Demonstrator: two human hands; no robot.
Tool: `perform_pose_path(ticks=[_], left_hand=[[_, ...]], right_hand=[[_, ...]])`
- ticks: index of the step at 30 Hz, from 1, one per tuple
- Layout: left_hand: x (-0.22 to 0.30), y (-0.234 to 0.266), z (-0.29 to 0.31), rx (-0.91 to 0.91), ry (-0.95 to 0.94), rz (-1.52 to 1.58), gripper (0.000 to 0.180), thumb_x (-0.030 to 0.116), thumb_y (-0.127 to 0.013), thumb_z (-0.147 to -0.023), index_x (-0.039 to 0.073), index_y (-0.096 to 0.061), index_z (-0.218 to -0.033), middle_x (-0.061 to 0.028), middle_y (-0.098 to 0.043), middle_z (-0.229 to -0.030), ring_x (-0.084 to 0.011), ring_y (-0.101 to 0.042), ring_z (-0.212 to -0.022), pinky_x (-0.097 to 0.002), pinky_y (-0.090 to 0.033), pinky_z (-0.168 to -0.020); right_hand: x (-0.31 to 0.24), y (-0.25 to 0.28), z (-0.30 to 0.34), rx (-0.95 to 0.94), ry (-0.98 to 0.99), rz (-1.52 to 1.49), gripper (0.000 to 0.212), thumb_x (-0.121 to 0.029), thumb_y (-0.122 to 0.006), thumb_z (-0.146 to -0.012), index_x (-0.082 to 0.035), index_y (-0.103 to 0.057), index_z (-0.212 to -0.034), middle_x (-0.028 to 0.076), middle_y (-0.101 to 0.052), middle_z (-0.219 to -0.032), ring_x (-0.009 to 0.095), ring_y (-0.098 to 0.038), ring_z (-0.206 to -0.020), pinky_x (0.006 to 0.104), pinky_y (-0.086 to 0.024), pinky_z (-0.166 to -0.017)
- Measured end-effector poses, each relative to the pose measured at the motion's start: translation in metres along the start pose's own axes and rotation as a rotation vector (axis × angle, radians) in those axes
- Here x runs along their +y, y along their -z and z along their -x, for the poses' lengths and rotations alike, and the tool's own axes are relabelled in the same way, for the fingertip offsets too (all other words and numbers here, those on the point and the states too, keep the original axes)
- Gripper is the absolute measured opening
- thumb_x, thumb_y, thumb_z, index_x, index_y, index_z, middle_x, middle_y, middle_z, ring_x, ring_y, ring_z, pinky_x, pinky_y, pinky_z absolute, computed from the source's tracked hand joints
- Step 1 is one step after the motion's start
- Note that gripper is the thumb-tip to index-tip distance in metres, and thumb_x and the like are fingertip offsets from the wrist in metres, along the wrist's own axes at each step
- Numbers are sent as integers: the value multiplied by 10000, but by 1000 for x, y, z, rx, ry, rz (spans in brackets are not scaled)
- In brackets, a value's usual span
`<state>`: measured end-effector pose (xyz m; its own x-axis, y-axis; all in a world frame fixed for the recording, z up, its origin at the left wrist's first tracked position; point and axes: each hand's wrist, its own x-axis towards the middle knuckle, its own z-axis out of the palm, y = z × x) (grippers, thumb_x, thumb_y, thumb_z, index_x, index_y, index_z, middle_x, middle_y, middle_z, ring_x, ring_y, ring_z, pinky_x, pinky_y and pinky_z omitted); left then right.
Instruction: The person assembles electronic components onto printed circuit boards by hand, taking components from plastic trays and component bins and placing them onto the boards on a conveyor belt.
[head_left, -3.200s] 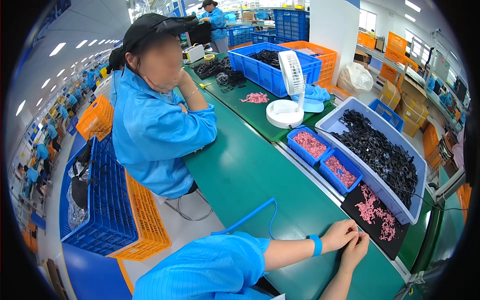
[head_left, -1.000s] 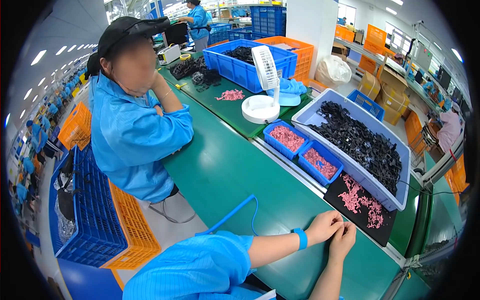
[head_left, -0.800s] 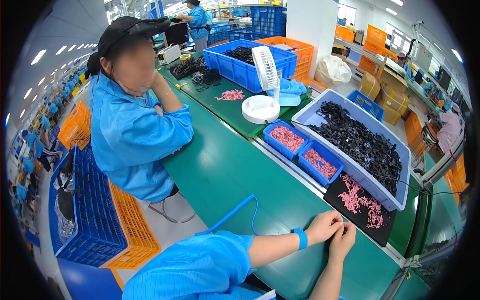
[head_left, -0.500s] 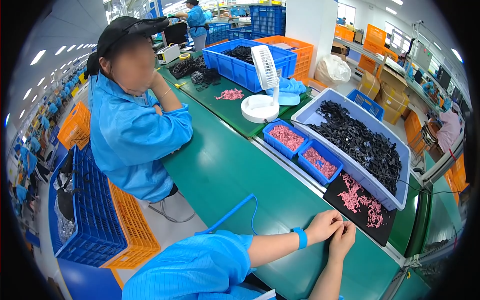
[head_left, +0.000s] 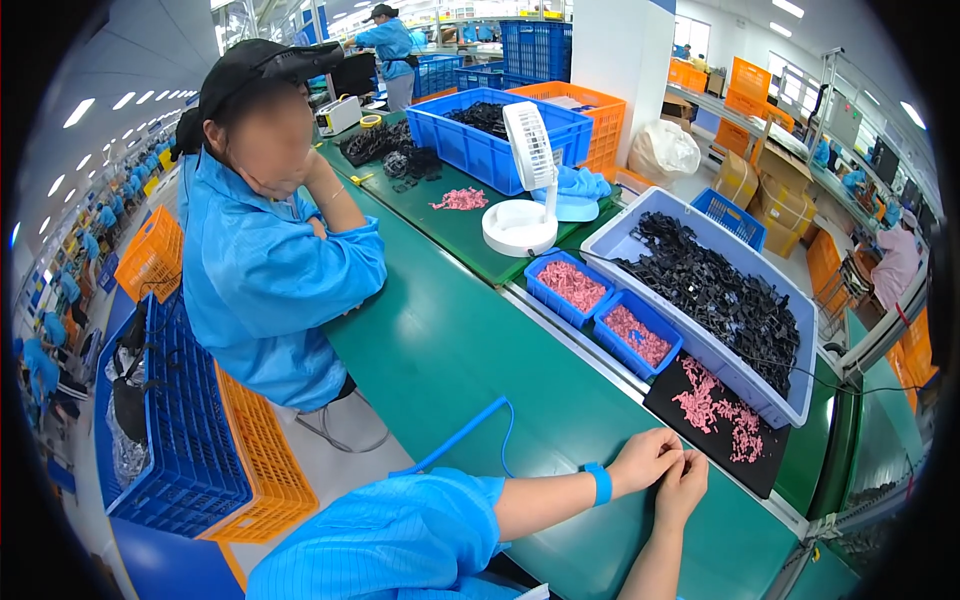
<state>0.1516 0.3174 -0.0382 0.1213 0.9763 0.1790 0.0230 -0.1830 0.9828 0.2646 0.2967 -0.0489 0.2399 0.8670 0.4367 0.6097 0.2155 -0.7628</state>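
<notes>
My left hand (head_left: 645,460) and my right hand (head_left: 684,484) meet over the near right part of the green work surface (head_left: 480,375). Both have their fingers pinched together, tip to tip. Whatever sits between the fingertips is hidden or too small to make out. A blue band (head_left: 598,484) circles my left wrist, with a coiled blue cord (head_left: 460,433) lying to its left. Just beyond my hands is a black mat (head_left: 760,472) with loose small pink parts (head_left: 745,437) scattered on it.
Two small blue bins (head_left: 622,357) of pink parts stand behind the mat. A large grey-blue tub (head_left: 800,400) holds many black parts (head_left: 720,290). Farther back stands a white fan (head_left: 520,228). At left a co-worker in blue (head_left: 270,270) leans on the table beside stacked crates (head_left: 180,420).
My hands stay pinched together in almost the same place, with only a slight shift. The view has moved a little.
</notes>
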Motion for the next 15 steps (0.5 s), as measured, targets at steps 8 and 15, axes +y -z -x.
perform_pose_path(ticks=[8, 15], left_hand=[[1, 1, -3, -10, -3, 1, 107, 102, -599, -872, -5, -598, -868, -85, -632, -803, -139, -604, -715, -286, -500, -659], [-2, 2, -1, -5, -1, -6, 108, 106, -600, -871, -2, -599, -868, -84, -629, -798, -145, -603, -714, -290, -499, -658]], right_hand=[[1, 0, -3, 4, 18, 1, 65, -29, -566, -855, 15, -526, -830, 130, -540, -780, 254, -535, -668, 353, -439, -604], [4, -3, 0, -5, 4, -13, 59, -26, -564, -853, 14, -529, -828, 131, -541, -781, 257, -533, -667, 354, -437, -602]])
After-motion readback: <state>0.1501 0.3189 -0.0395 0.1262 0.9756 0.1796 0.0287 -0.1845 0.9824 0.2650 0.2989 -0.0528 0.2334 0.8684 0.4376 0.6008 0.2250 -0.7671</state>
